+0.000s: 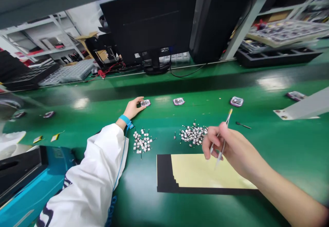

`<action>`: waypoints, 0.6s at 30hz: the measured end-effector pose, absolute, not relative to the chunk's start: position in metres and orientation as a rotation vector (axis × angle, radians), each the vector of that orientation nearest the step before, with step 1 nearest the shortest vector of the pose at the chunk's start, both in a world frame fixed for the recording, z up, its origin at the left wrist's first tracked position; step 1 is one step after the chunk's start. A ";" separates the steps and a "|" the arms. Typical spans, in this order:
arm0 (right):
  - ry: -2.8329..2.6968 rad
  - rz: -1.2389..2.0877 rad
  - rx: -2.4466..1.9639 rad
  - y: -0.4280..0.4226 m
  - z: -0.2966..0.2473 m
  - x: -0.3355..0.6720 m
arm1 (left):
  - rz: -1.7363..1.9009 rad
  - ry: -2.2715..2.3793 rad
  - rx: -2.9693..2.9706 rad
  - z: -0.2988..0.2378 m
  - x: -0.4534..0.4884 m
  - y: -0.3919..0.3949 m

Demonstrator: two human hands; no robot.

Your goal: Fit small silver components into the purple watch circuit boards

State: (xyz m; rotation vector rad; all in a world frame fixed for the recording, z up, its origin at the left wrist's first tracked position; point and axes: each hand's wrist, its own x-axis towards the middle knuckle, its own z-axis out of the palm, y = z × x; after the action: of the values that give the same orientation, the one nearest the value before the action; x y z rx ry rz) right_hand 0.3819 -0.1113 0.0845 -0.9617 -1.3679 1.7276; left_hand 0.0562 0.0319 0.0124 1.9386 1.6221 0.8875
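Note:
My left hand (133,107) reaches far across the green bench, its thumb and fingers closed on the edges of a small device housing (145,103) with a purple rim. A blue wrist strap circles that wrist. My right hand (231,148) grips a pair of tweezers (227,118); their joined end points up and away, their slightly blurred tips down toward a yellow sheet (192,170) with black borders. Left of that hand lies a pile of small silvery parts with short leads (192,134). A smaller pile of similar parts (142,142) is near my left sleeve.
More housings lie along the bench, one in the middle (179,101) and one farther right (236,101). A small dark tool (243,125) rests beyond my right hand. A monitor (154,24) stands behind; a metal post foot (285,114) is at right, a blue bin (58,165) at left.

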 end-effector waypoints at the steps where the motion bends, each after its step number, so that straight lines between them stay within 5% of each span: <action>1: -1.347 1.751 -0.898 -0.111 0.089 0.384 | 0.924 1.608 1.925 0.016 0.059 0.030; 11: -1.689 1.266 -0.650 -0.117 0.136 0.372 | 1.075 1.221 2.107 0.112 0.144 -0.107; 18: -1.958 1.158 -0.593 -0.124 0.146 0.367 | 1.122 1.091 2.337 0.123 0.159 -0.146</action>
State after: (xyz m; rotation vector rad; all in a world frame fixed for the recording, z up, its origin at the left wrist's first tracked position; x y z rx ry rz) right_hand 0.3668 -0.1237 0.1462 -0.5934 -1.9580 1.1583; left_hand 0.1587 -0.1457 0.1229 2.3368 1.0911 1.1223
